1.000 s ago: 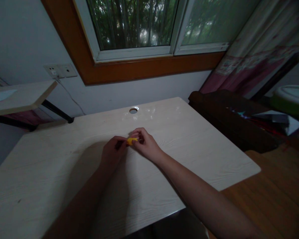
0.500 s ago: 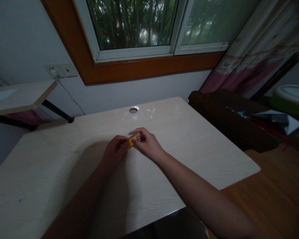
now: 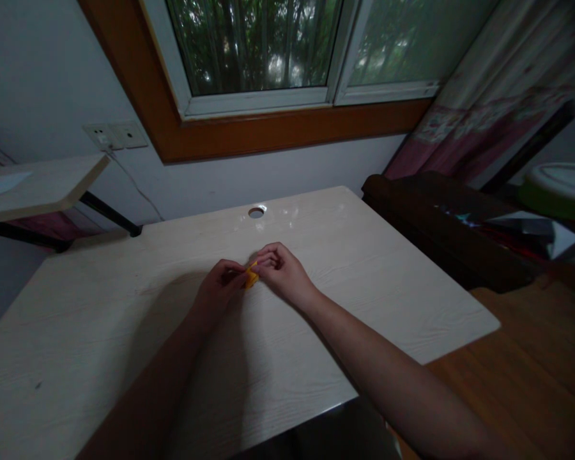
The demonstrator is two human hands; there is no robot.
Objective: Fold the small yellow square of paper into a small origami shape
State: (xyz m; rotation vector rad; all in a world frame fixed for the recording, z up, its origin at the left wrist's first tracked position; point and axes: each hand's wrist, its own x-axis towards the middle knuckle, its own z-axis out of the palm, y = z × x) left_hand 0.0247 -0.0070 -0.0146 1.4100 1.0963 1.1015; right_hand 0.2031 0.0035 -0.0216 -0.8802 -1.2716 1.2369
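Note:
A small yellow-orange piece, perhaps folded paper, is held between both hands above the pale wooden desk. Its exact kind is too small to make out. My left hand pinches its left side between thumb and fingers. From the right, my right hand closes thumb and fingertips on its upper right edge, with the other fingers curled. The fingertips cover part of the piece.
Toward the desk's back edge is a round cable hole. A raised shelf on black legs stands at the back left, below a wall socket. Beyond the desk's right edge lies dark wooden furniture holding several items.
My right fingers have curled in more and shifted slightly on the yellow piece, which now shows a different, more upright shape. My left hand keeps its pinch almost in place.

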